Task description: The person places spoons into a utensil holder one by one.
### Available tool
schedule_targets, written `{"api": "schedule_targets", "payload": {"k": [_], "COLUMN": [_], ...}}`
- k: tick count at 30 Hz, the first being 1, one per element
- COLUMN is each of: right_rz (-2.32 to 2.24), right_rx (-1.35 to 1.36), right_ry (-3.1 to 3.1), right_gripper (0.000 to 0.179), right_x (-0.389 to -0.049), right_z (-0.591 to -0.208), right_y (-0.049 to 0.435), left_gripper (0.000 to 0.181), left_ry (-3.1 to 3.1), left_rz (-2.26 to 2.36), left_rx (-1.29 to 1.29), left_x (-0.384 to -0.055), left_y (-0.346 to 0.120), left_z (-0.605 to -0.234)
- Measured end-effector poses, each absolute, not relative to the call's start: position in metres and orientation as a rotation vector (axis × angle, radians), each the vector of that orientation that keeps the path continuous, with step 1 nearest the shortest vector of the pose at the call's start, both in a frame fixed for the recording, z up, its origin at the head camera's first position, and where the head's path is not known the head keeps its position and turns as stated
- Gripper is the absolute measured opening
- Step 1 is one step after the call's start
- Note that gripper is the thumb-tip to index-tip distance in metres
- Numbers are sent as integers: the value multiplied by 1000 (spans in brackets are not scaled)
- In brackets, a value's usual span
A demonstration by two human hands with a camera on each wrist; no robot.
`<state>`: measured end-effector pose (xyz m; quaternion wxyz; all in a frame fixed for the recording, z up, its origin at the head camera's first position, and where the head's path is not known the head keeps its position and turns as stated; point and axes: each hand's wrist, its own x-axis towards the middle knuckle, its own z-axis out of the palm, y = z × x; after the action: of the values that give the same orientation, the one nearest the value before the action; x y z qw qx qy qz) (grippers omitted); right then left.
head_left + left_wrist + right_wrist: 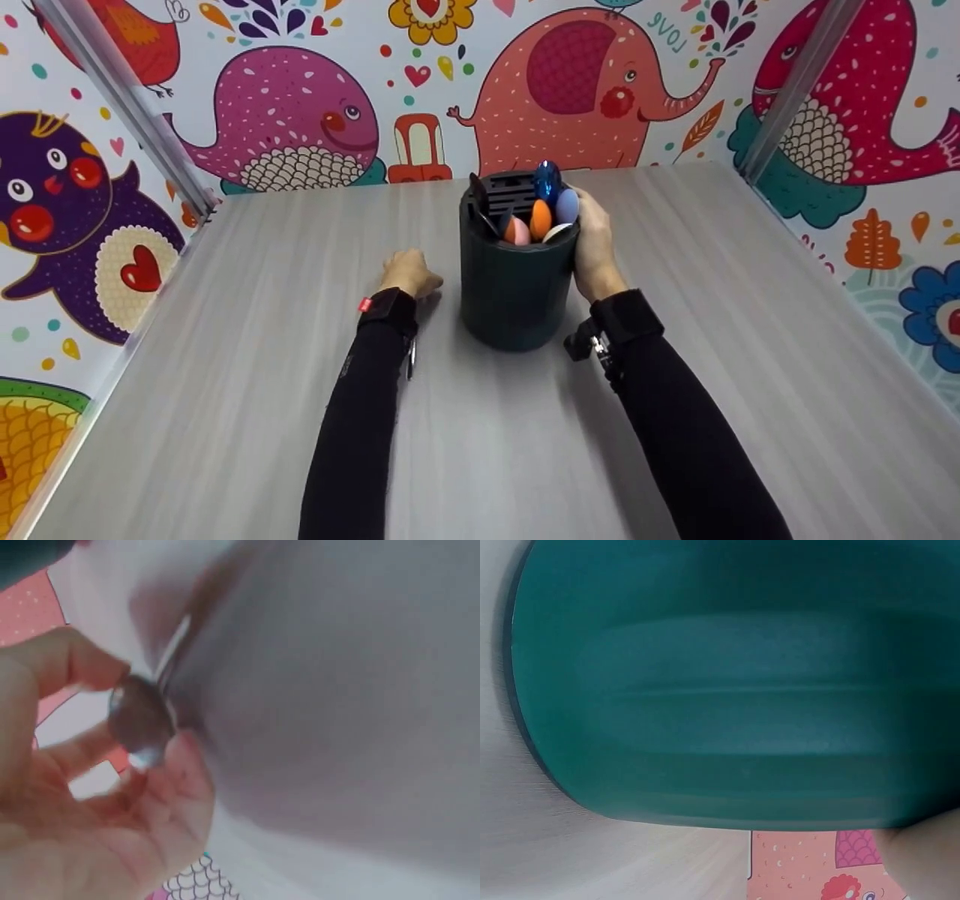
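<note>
Near the middle of the table a dark green utensil holder [517, 296] stands upright. Several utensils poke out of its slotted top, among them a shiny blue piece [547, 180] and an orange rounded end [540, 220]. My right hand [598, 247] grips the holder's right side, its fingertips hidden behind it; the green wall fills the right wrist view. Left of the holder and apart from it is my left hand [409, 274]. In the left wrist view its thumb and fingers pinch a metal spoon [142, 720] by the rounded bowl, blurred, with the thin handle pointing away.
The light grey table [240, 360] stretches around the holder. Printed cartoon panels [300, 105] wall it in at the back and both sides. Metal corner posts [135, 112] rise at the back left and back right.
</note>
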<state>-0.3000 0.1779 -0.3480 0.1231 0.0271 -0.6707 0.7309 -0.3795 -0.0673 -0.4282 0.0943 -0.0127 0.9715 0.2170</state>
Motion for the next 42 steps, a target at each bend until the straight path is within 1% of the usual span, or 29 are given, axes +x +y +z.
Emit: {"api": "schedule_targets", "payload": {"k": [4, 6, 8, 13, 15, 22, 28, 31, 34, 38, 42], "right_rz": [2135, 2133, 2131, 2122, 2124, 2157, 2158, 2149, 2127, 2117, 2139], "right_rx": [88, 89, 87, 80, 76, 58, 51, 46, 42, 51, 62], "right_ry": [-1962, -1961, -1958, -1953, -1956, -1938, -1933, -1934, -1952, -1954, -1930], "right_gripper": [44, 44, 44, 44, 44, 43, 41, 42, 42, 43, 42], "right_x": [-300, -300, -300, -300, -299, -298, -298, -298, -297, -299, -303], "right_z": [-349, -349, -349, -348, -348, -349, -349, -349, -348, -349, -353], "right_y": [178, 178, 178, 178, 177, 176, 177, 178, 178, 179, 179], "left_gripper": [34, 26, 25, 32, 33, 26, 22, 25, 35, 44, 46], "left_ry": [2854, 2845, 2839, 2871, 2894, 2919, 2901, 2887, 2875, 2859, 2833], "left_rz": [874, 952, 990, 993, 1002, 1121, 1230, 1252, 1308, 1526, 1776], "left_rx": [-206, -232, -219, -158, -144, -165, -59, -10, 58, 153, 198], "left_x": [-377, -376, -375, -373, -373, -371, -368, -363, -359, -355, -351], "left_y": [-66, -65, -65, -63, -63, -63, -60, -58, -53, -45, -39], "left_z": [-429, -429, -430, -432, -432, -432, -425, -419, -412, -400, -383]}}
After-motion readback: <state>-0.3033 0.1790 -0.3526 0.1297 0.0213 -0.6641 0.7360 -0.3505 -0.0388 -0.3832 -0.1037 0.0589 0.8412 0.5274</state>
